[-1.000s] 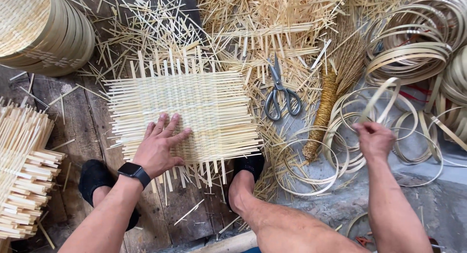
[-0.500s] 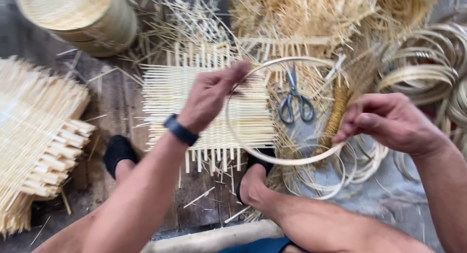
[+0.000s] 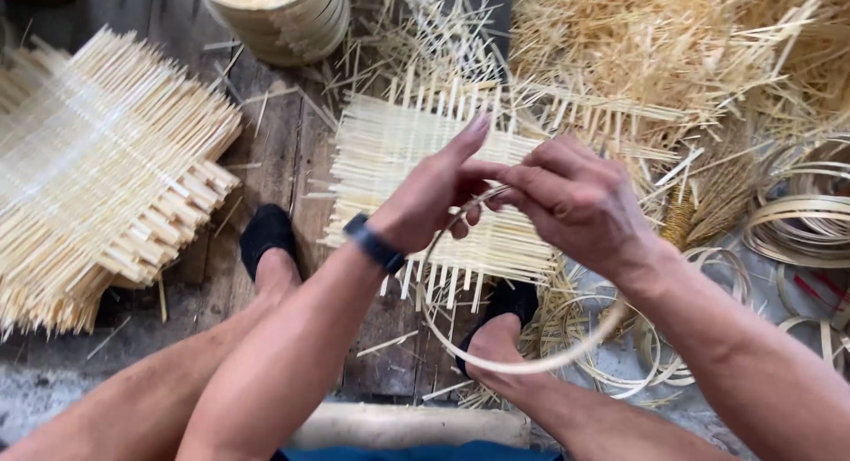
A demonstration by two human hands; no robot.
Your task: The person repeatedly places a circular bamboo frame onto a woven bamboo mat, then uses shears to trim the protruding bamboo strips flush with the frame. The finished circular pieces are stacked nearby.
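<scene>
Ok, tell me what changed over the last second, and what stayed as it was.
The left hand came off the woven bamboo mat, and the right hand lifted a bamboo hoop from the pile of hoops. Both hands now pinch the hoop's top together above the mat. The mat stayed under the feet.

A worn plank floor (image 3: 274,151) is carrying a woven bamboo mat (image 3: 416,160), a stack of finished mats (image 3: 97,160), loose splinters (image 3: 673,45), coiled bamboo hoops (image 3: 797,222) and a round basket (image 3: 283,18).
</scene>
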